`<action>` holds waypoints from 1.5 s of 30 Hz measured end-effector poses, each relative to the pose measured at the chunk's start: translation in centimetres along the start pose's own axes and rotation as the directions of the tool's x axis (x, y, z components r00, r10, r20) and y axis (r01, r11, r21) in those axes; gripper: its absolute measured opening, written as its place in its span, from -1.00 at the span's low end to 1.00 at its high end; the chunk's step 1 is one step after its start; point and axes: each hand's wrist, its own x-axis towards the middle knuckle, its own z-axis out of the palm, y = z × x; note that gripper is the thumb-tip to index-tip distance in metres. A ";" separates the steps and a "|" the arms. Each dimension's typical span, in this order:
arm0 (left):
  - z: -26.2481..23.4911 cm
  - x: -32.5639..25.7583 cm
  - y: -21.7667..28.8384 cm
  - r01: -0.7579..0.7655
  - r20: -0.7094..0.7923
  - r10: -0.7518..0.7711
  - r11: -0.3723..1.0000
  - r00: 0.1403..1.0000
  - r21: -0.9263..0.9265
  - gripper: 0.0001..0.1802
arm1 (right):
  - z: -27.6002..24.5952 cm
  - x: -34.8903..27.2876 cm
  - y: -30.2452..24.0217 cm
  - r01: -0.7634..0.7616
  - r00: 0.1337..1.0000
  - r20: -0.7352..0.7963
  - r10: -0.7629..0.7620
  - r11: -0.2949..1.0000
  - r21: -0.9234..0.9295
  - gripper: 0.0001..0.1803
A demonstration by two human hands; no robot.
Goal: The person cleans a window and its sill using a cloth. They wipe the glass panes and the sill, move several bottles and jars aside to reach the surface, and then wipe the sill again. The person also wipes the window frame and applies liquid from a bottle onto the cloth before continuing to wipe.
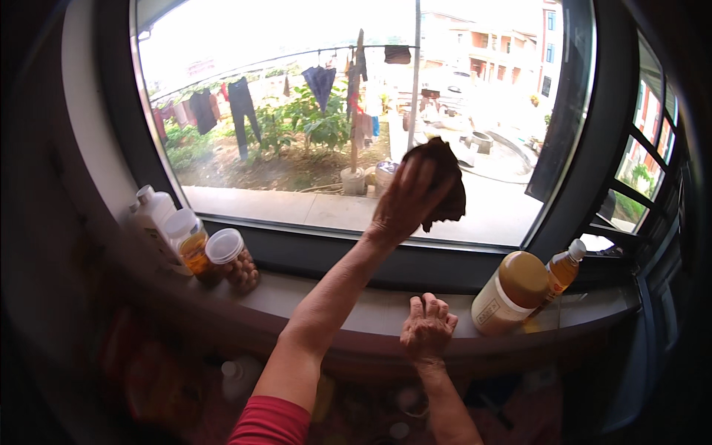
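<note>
I see a dark brown cloth point(443, 182) pressed flat against the window pane point(297, 111) under the left hand point(404, 200), fingers spread over it. Right hand point(428, 326) rests on the sill point(341, 300), fingers curled, holding nothing (jars point(222, 256) left, bottles point(519, 289) right).

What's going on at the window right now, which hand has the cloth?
A person stands at a window sill. The left hand is raised and presses a dark brown cloth flat against the window pane. The right hand rests on the sill's front edge, holding nothing. On the sill's left stand a white bottle and two lidded jars; on the right a large tan-lidded jar and an amber bottle.
</note>
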 end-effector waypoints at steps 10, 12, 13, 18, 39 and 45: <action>-7.5 -7.6 -8.6 -0.006 0.252 -0.074 0.954 0.965 0.301 -0.73 | -0.5 0.0 0.0 -0.004 0.999 0.037 0.004 1.000 0.014 -0.65; -9.4 -8.6 -10.7 0.077 0.306 -0.190 0.935 0.933 0.348 -0.75 | -0.5 0.0 0.0 -0.009 0.999 0.033 0.008 1.000 0.021 -0.66; -10.4 -9.0 -11.7 0.135 0.341 -0.271 0.918 0.900 0.373 -0.75 | -0.5 0.0 0.1 -0.014 0.999 0.029 0.014 1.000 0.021 -0.66; -18.7 -11.5 -14.8 0.360 0.249 -0.473 0.848 0.845 0.389 -0.64 | 0.2 -0.2 0.1 -0.009 1.000 -0.014 0.009 1.000 0.015 -0.62; -16.4 -9.2 -1.8 0.518 0.488 -0.393 0.842 0.779 -0.149 -0.38 | 0.6 -1.6 1.7 0.174 0.976 -0.169 -0.135 0.954 0.243 -0.70; -11.6 -3.7 7.1 0.472 0.476 -0.238 0.750 0.846 -0.464 -0.41 | -3.8 -5.2 1.8 0.331 0.942 -0.200 -0.271 0.855 0.400 -0.68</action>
